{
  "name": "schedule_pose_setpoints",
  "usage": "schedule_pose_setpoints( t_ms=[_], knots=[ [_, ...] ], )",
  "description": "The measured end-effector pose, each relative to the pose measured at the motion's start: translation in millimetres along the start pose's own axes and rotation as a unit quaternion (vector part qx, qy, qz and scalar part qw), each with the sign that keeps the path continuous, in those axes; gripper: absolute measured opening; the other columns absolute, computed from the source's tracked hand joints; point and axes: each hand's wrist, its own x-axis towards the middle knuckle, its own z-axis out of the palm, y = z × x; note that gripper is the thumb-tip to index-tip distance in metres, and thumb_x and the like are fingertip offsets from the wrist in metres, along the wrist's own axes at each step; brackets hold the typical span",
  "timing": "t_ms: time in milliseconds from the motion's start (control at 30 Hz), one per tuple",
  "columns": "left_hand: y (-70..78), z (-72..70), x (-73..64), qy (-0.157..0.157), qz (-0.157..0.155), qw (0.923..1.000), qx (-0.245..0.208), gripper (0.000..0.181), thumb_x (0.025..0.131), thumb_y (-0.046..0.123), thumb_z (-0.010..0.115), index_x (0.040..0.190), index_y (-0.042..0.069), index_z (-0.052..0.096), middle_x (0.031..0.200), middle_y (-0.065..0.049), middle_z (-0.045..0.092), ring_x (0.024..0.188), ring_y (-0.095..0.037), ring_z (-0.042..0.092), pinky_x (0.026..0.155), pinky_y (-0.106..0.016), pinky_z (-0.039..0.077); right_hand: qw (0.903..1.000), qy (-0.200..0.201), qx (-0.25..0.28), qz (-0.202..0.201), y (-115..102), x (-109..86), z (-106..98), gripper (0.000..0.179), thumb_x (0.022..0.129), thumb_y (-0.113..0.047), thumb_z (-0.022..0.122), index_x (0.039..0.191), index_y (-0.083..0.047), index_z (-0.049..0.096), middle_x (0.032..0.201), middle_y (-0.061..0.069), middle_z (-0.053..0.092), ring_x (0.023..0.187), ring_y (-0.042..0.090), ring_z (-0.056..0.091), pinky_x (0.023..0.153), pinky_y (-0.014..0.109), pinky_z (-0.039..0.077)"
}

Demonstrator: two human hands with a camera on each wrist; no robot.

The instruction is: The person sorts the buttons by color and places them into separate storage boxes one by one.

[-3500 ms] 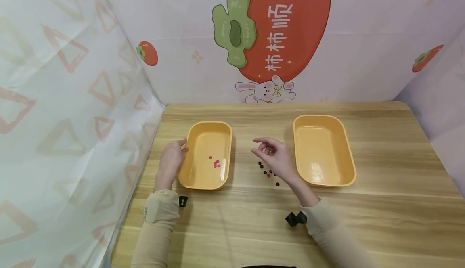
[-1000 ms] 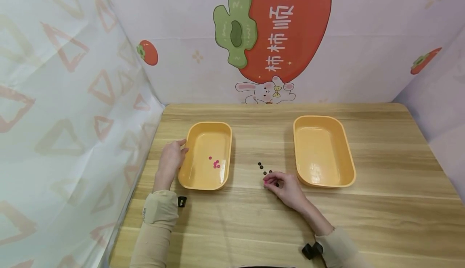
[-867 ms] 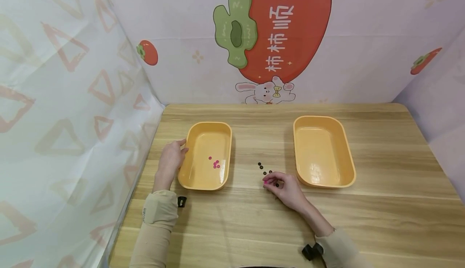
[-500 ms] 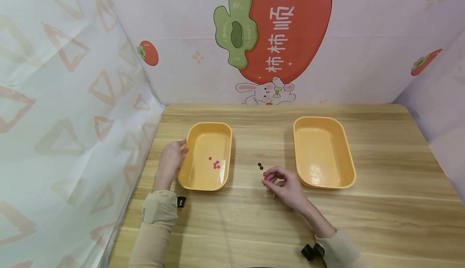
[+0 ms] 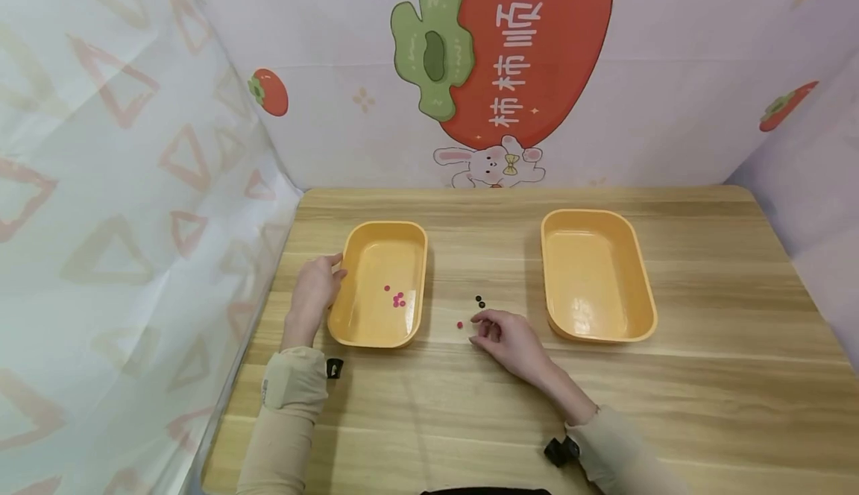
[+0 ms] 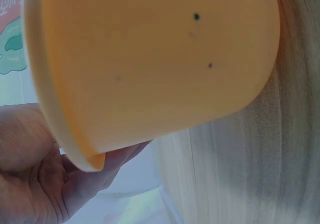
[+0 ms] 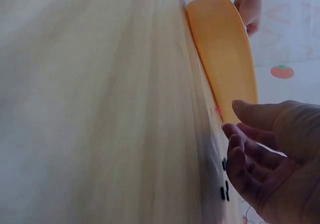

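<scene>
Trays (image 5: 365,323) and discs (image 5: 482,305) on table (image 5: 470,420)

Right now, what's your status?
Left hand touching left tray; right hand holding nothing visible. One pink disc loose between tray and right hand. Black discs close by.

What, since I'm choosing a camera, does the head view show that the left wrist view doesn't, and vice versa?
Head view only: the right hand, small round pink discs, small round black discs and the right rectangular orange plastic tray.
Left wrist view only: two dark specks on the left rectangular orange plastic tray.
Both: that tray, the left hand at its rim, the pale wood-grain tabletop and the green leaf print.
</scene>
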Motion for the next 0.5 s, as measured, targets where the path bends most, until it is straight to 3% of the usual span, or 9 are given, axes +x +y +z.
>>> schedule_pose_setpoints(
  t_ms=[133, 267, 433, 500],
  knots=[
    [0.9, 1.6, 0.5, 0.003, -0.003, 1.0000, 0.004, 0.048, 0.113, 0.015, 0.061, 0.158, -0.001, 0.055, 0.159, -0.026, 0.058, 0.119, -0.039, 0.072, 0.103, -0.050, 0.061, 0.9990, 0.002, -0.045, 0.001, -8, 22.1, 11, 0.026, 0.092, -0.010, 0.089, 0.116, -0.003, 0.081, 0.083, -0.002, 0.075, 0.069, 0.002, 0.058, 0.064, 0.023, 0.050],
    [-0.4, 4.9, 0.9, -0.006, -0.004, 1.0000, -0.003, 0.048, 0.113, 0.015, 0.061, 0.158, -0.001, 0.055, 0.160, -0.026, 0.058, 0.124, -0.041, 0.072, 0.105, -0.051, 0.061, 0.9974, -0.005, -0.072, 0.005, -11, 35.6, 21, 0.013, 0.091, -0.009, 0.090, 0.102, -0.007, 0.084, 0.086, 0.000, 0.077, 0.075, 0.007, 0.066, 0.068, 0.028, 0.056],
    [-2.4, 3.2, 0.8, 0.001, -0.004, 0.9999, -0.014, 0.048, 0.113, 0.014, 0.061, 0.158, -0.001, 0.055, 0.158, -0.027, 0.059, 0.099, -0.036, 0.074, 0.091, -0.045, 0.063, 0.9971, -0.022, -0.072, -0.004, -11, 37.9, 23, 0.006, 0.092, -0.010, 0.089, 0.092, -0.014, 0.084, 0.090, -0.002, 0.077, 0.079, 0.008, 0.068, 0.070, 0.027, 0.056],
    [-3.4, 1.8, 0.9, 0.004, -0.004, 0.9999, -0.012, 0.048, 0.113, 0.014, 0.061, 0.158, -0.001, 0.055, 0.158, -0.028, 0.059, 0.099, -0.036, 0.073, 0.090, -0.045, 0.063, 0.9969, -0.031, -0.072, -0.013, -10, 37.4, 22, 0.007, 0.092, -0.012, 0.089, 0.092, -0.015, 0.084, 0.092, -0.004, 0.076, 0.079, 0.007, 0.065, 0.070, 0.026, 0.053]
  ],
)
